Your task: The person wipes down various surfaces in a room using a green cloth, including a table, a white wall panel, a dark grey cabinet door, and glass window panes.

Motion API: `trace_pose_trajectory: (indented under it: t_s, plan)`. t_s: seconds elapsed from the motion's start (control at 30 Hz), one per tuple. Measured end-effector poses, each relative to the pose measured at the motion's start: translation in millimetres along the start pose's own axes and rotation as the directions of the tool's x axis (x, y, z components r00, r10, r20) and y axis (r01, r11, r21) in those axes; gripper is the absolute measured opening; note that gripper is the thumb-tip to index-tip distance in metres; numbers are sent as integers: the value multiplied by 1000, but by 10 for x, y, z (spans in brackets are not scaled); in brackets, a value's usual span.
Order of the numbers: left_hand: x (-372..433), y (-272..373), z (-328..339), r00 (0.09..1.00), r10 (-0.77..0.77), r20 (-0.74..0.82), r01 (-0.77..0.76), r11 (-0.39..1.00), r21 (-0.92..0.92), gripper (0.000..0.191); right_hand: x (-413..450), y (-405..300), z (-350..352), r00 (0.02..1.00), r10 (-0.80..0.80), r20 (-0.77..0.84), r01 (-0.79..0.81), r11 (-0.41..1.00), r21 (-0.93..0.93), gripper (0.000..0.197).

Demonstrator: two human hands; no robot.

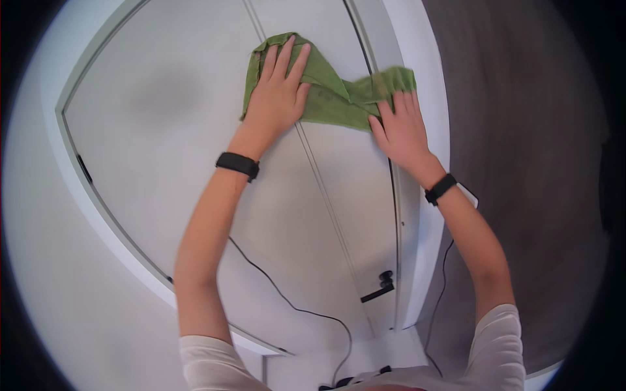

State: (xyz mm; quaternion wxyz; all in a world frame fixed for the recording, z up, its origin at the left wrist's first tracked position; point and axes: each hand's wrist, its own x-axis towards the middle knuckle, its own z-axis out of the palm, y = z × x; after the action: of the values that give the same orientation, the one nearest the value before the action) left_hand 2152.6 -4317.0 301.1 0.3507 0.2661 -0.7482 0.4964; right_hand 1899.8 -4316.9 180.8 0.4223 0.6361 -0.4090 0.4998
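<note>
A green cloth (330, 100) is spread and folded against the white door (288, 210), reaching across to the frame on its right. My left hand (279, 93) presses flat on the cloth's left part, fingers spread, holding it to the panel. At the other end, my right hand (403, 127) has its fingers on the bunched cloth over the door's edge and frame; the fingertips are partly hidden in the folds. Dark spots mark the middle of the cloth. Each wrist wears a black band.
A black lever handle (377, 292) sits low on the door's right side. Black hinges (84, 168) show on the left edge. The white door frame (433, 97) borders a dark brownish surface (528, 146). Thin black cables (298, 309) hang near both arms. A white-edged device (468, 194) shows behind my right wrist.
</note>
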Motion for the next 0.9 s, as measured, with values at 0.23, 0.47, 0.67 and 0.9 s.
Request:
trace_pose_trajectory:
  t_s: [0.23, 0.47, 0.67, 0.9]
  plan:
    - [389, -655, -129, 987, 21, -159, 18, 971, 240, 62, 692, -47, 66, 994, 8, -111, -12, 1000, -29, 43]
    - [408, -407, 19, 955, -209, -208, 247, 954, 173, 64, 971, 138, 173, 975, 20, -223, -24, 1000, -13, 32]
    - [-388, -63, 23, 993, -50, -105, 61, 992, 111, 65, -85, 48, 241, 996, -31, -82, 47, 979, 198, 37]
    - [-1185, -145, -462, 917, -320, -239, 366, 914, 178, 67, -160, -430, 198, 976, -212, -55, 219, 935, 278, 44]
